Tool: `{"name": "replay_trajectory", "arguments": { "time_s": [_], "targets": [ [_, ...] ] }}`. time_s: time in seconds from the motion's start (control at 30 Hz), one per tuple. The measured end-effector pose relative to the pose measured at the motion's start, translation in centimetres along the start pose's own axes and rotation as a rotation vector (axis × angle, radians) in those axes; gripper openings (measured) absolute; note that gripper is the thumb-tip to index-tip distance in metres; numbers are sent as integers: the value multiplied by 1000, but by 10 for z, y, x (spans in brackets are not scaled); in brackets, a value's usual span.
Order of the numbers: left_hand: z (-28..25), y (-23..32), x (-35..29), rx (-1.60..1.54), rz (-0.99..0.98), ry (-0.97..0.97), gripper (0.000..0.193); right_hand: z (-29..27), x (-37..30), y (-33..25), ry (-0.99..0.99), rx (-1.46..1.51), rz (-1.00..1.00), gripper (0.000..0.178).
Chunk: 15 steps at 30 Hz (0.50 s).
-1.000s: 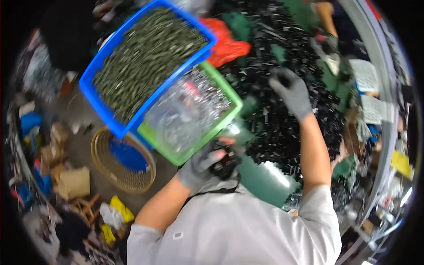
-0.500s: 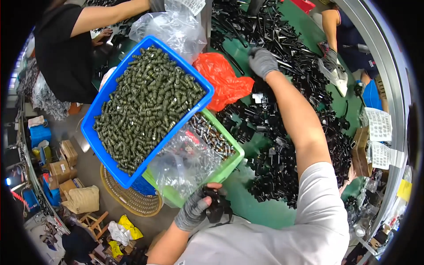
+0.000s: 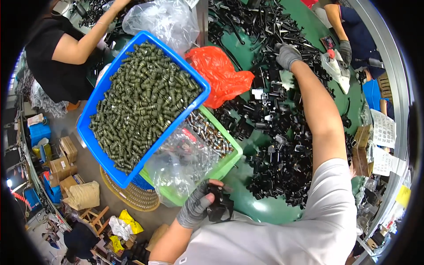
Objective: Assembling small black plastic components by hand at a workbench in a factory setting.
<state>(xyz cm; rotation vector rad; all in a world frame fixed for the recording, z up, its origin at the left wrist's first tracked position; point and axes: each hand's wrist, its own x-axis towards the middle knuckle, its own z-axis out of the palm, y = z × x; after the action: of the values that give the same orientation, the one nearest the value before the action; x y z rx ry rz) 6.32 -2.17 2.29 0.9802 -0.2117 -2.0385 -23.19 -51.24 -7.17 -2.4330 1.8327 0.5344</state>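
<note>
- Head view: left hand (image 3: 194, 206) closed round a black part (image 3: 220, 207), low, near the torso. Right hand (image 3: 289, 56) reached far out, fingers curled at the long black pieces (image 3: 278, 24); can't tell if it grips one.
- Done: one part in hand, finish state unclear. I can't pick out a completed set.
- Remaining: plenty, I'd judge. Broad heap of loose black parts (image 3: 282, 163) on the green tabletop (image 3: 238, 187); blue bin (image 3: 101, 160) heaped with olive fittings (image 3: 141, 106); green bin (image 3: 221, 170) has metal fasteners (image 3: 212, 132), partly under a clear bag (image 3: 176, 161).
- Edges: blue bin overlaps green bin; red bag (image 3: 218, 79) against blue rim. Green bin's near corner sits just beside left hand.
- Room: tabletop shows between green bin and heap; looks the best lane. Right side tighter: co-worker's gloved hand (image 3: 345, 53), cardboard box (image 3: 362, 138), metal rail (image 3: 396, 79).
</note>
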Motion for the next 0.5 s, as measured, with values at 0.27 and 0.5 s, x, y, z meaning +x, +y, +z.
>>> {"name": "replay_trajectory", "arguments": {
  "time_s": [0.27, 0.5],
  "targets": [
    [26, 4, 0, 25, 156, -73, 42, 35, -15, 115, 146, 44, -154, 48],
    [23, 4, -23, 167, 273, -76, 43, 30, -69, 110, 931, 691, -126, 31]
  ]
}}
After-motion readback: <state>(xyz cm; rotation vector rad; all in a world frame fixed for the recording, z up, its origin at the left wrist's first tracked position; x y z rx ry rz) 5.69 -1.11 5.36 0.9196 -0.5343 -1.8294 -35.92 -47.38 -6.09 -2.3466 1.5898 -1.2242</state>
